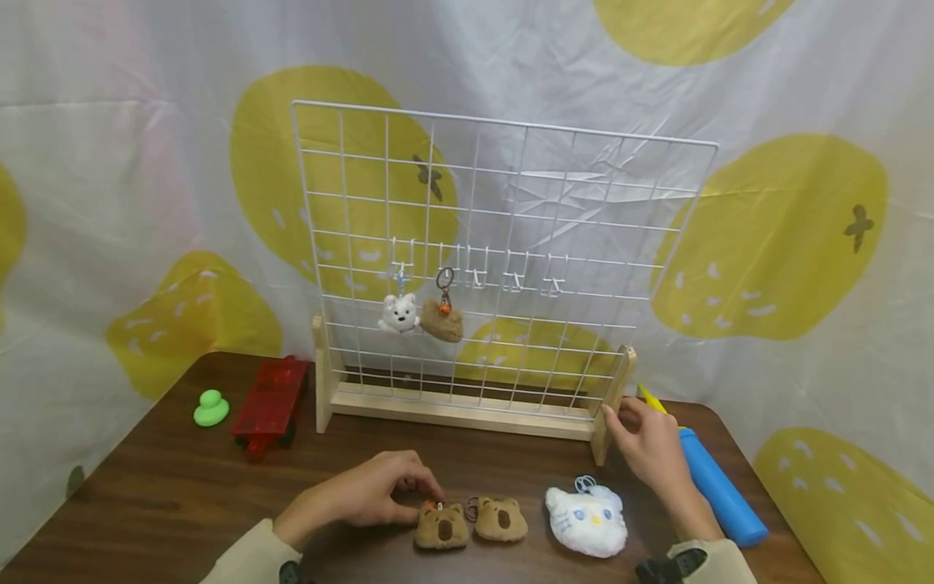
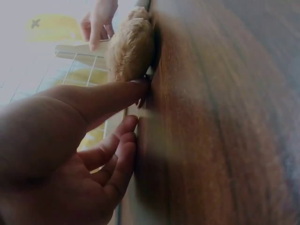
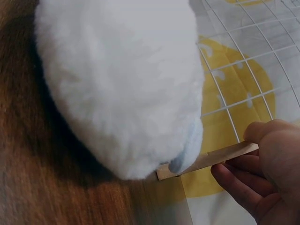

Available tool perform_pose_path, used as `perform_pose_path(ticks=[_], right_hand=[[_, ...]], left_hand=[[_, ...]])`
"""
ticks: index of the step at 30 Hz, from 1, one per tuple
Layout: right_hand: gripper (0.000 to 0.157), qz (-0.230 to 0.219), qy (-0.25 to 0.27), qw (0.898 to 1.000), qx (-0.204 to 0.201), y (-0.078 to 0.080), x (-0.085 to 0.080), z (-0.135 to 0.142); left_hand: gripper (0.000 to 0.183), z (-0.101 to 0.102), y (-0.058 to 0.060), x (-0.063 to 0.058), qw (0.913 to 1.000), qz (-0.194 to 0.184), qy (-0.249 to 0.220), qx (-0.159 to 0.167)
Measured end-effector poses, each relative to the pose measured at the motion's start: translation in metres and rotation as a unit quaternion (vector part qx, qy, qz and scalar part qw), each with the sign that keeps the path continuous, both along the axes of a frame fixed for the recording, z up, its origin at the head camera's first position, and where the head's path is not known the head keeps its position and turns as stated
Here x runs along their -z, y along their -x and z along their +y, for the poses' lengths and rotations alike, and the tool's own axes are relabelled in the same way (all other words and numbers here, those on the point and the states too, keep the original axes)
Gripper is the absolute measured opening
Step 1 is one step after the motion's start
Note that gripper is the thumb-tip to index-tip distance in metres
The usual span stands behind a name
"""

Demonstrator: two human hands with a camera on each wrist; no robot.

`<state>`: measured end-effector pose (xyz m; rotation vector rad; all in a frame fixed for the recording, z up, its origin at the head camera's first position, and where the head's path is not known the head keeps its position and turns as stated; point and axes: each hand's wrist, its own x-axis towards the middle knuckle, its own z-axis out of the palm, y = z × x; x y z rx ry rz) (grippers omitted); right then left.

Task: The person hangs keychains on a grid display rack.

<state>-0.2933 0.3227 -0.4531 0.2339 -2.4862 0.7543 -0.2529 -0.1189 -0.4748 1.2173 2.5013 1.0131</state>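
My left hand (image 1: 387, 489) reaches to a brown plush keychain (image 1: 441, 527) with an orange bead at its top. In the left wrist view the thumb touches near the plush (image 2: 131, 49), and a gap separates it from the fingertips (image 2: 129, 123). My right hand (image 1: 649, 446) pinches the right wooden upright (image 1: 616, 397) of the white wire grid rack (image 1: 503, 123), thumb on one face and fingers on the other. A second brown plush keychain (image 1: 500, 521) lies beside the first. Nearest my right hand on the table is a white cat-face plush (image 1: 586, 521).
From the rack's hooks (image 1: 514, 281) hang a white plush dog (image 1: 399, 313) and a brown plush keychain (image 1: 442, 321). A green toy duck (image 1: 211, 409) and a red toy cart (image 1: 268, 401) stand at left. A blue cylinder (image 1: 722, 487) with a yellow tip lies at right.
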Motion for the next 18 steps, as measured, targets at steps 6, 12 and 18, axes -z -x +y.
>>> perform_pose_path(ticks=[6,12,18], right_hand=[[0.030,-0.013,0.002,1.000,0.002,0.0003,-0.0013,-0.0012],[0.031,-0.019,0.007,1.000,0.002,0.0005,-0.0014,-0.0012],[0.031,-0.014,0.010,1.000,0.003,0.0007,-0.0003,0.0001]], left_hand=[[0.026,0.0018,0.0015,-0.0005,0.9995,-0.028,-0.013,-0.006],[0.025,-0.0005,0.0049,-0.0044,0.9959,-0.066,-0.048,-0.038],[0.022,-0.0049,0.0093,-0.0067,0.9914,-0.081,-0.087,-0.055]])
